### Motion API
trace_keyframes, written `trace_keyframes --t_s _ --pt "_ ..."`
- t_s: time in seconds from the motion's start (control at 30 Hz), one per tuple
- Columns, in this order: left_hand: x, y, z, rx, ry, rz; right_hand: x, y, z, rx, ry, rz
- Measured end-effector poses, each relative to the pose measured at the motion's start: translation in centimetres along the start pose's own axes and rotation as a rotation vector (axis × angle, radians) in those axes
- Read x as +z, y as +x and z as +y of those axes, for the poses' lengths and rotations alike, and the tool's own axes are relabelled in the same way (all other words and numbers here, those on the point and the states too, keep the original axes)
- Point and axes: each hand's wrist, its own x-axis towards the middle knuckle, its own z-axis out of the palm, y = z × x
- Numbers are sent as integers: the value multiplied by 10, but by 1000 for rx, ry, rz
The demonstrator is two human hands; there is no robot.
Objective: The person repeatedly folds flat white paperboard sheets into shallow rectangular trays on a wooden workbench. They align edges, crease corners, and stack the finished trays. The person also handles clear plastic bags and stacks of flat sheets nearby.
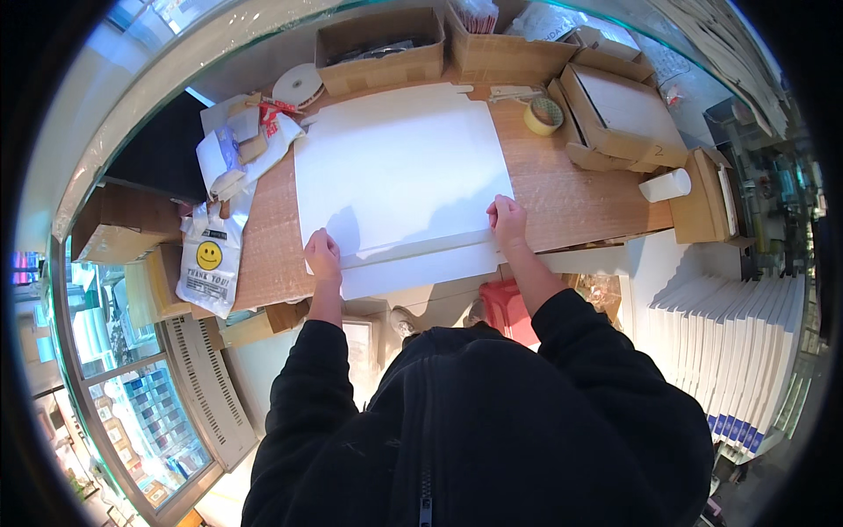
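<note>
A large white cardboard sheet [399,167] lies across the wooden table, with small tabs at its far corners and a crease running along its near side. The strip beyond that crease hangs over the table's near edge. My left hand [322,255] is closed in a pinch at the sheet's near left edge, by the end of the crease. At the near right edge, my right hand [507,221] pinches the same sheet with curled fingers. The fingertips of both hands are partly hidden. Shadows of my arms and hands fall on the white surface.
Open cardboard boxes [380,75] line the back of the table [580,193]. A tape roll [543,116], brown cartons [623,114] and a white cylinder [665,185] are at right; plastic bags [211,259] at left. A red stool [509,312] is below.
</note>
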Motion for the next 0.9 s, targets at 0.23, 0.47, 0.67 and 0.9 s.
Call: trace_keyframes --t_s 0.23,0.47,0.67,0.9 --pt "52 -67 7 882 1028 -451 -29 4 -29 166 328 -78" --pt "81 -85 35 996 1249 -608 -70 11 -48 41 85 7" --pt "44 -133 125 1163 1048 -708 -88 -2 -111 223 418 -318" --pt "7 -125 136 1138 1099 -90 -114 -59 -146 141 304 -484"
